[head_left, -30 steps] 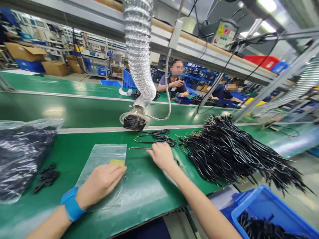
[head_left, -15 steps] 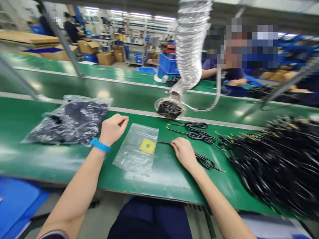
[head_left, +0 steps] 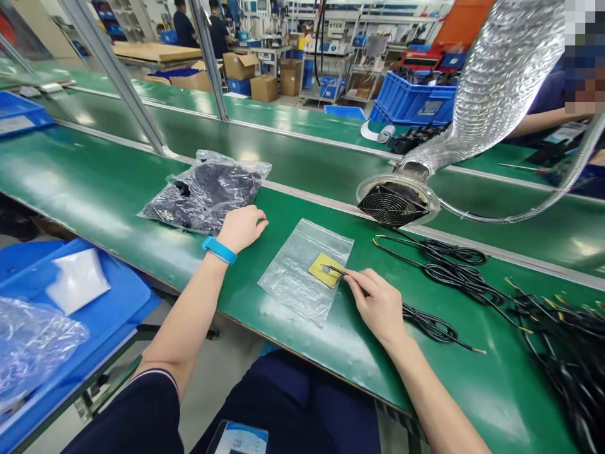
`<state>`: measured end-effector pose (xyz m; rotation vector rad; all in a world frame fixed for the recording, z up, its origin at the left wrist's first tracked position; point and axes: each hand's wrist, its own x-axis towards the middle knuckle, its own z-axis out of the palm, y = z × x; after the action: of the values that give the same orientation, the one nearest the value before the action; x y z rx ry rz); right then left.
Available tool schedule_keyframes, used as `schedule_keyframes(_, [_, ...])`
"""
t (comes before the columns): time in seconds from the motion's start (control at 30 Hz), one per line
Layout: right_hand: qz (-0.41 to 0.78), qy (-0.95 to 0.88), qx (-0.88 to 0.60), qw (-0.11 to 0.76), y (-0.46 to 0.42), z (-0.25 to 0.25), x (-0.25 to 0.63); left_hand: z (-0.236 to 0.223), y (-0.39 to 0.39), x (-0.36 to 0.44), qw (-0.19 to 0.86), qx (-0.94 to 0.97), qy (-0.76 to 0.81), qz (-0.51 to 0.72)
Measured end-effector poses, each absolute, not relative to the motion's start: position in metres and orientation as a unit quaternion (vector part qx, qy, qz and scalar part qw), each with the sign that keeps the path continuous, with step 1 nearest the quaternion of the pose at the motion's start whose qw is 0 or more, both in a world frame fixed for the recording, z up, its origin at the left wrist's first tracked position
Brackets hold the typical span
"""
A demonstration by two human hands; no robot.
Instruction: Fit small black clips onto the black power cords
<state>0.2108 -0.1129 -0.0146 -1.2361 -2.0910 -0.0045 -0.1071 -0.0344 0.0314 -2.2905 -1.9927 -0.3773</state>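
On glossy worktop (head_left: 108, 189), clear bag (head_left: 293, 284) could slide if tugged. Left hand (head_left: 242, 228) left of bag, grip: cannot tell. Right hand (head_left: 378, 304) at bag's right edge, grip pinching black cable (head_left: 337, 270); slack pinch could let it skid off yellow pad (head_left: 331, 280) (on or inside bag, unclear).
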Motion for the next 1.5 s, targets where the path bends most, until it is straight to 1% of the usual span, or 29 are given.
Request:
schedule_keyframes(0.07, [-0.007,-0.811,-0.465,0.354,-0.115,-0.017,0.214,0.030,-0.044,-0.107,0.054,-0.744,-0.663,-0.065])
schedule_keyframes(0.17, [-0.023,-0.812,-0.465,0.351,-0.117,-0.017,0.219,0.026,-0.057,-0.109,0.065,-0.743,-0.666,-0.015])
schedule_keyframes(0.37, [-0.083,-0.861,-0.438,0.246,-0.115,-0.016,0.219,0.025,-0.073,-0.102,0.086,-0.757,-0.648,0.006])
schedule_keyframes(0.47, [-0.088,-0.867,-0.437,0.221,-0.115,-0.016,0.219,0.024,-0.077,-0.097,0.103,-0.768,-0.632,0.010])
schedule_keyframes(0.57, [-0.066,-0.849,-0.463,0.248,-0.117,-0.014,0.219,0.023,-0.077,-0.095,0.120,-0.778,-0.616,-0.026])
schedule_keyframes(0.67, [-0.016,-0.819,-0.480,0.316,-0.119,-0.011,0.217,0.029,-0.076,-0.090,0.096,-0.774,-0.611,-0.134])
schedule_keyframes(0.77, [0.059,-0.768,-0.498,0.398,-0.115,-0.004,0.216,0.043,-0.070,-0.070,-0.012,-0.775,-0.564,-0.286])
schedule_keyframes(0.8, [0.084,-0.749,-0.506,0.420,-0.112,-0.001,0.216,0.048,-0.067,-0.059,-0.067,-0.772,-0.539,-0.332])
schedule_keyframes(0.87, [0.123,-0.716,-0.525,0.444,-0.104,0.006,0.216,0.056,-0.057,-0.034,-0.209,-0.747,-0.489,-0.399])
schedule_keyframes(0.97, [0.144,-0.697,-0.535,0.455,-0.091,0.016,0.218,0.057,-0.037,0.002,-0.430,-0.665,-0.432,-0.430])
schedule_keyframes(1.03, [0.139,-0.692,-0.528,0.472,-0.084,0.019,0.219,0.050,-0.025,0.021,-0.525,-0.603,-0.416,-0.433])
schedule_keyframes(1.13, [0.117,-0.686,-0.511,0.504,-0.080,0.015,0.216,0.032,-0.017,0.035,-0.615,-0.518,-0.413,-0.428])
schedule_keyframes(1.23, [0.104,-0.698,-0.494,0.509,-0.083,0.008,0.213,0.016,-0.022,0.039,-0.680,-0.462,-0.389,-0.416])
schedule_keyframes(1.33, [0.099,-0.709,-0.488,0.498,-0.087,0.005,0.211,0.009,-0.027,0.040,-0.710,-0.424,-0.376,-0.418])
schedule_keyframes(1.5, [0.070,-0.724,-0.501,0.469,-0.087,0.003,0.213,0.008,-0.026,0.038,-0.728,-0.398,-0.374,-0.415])
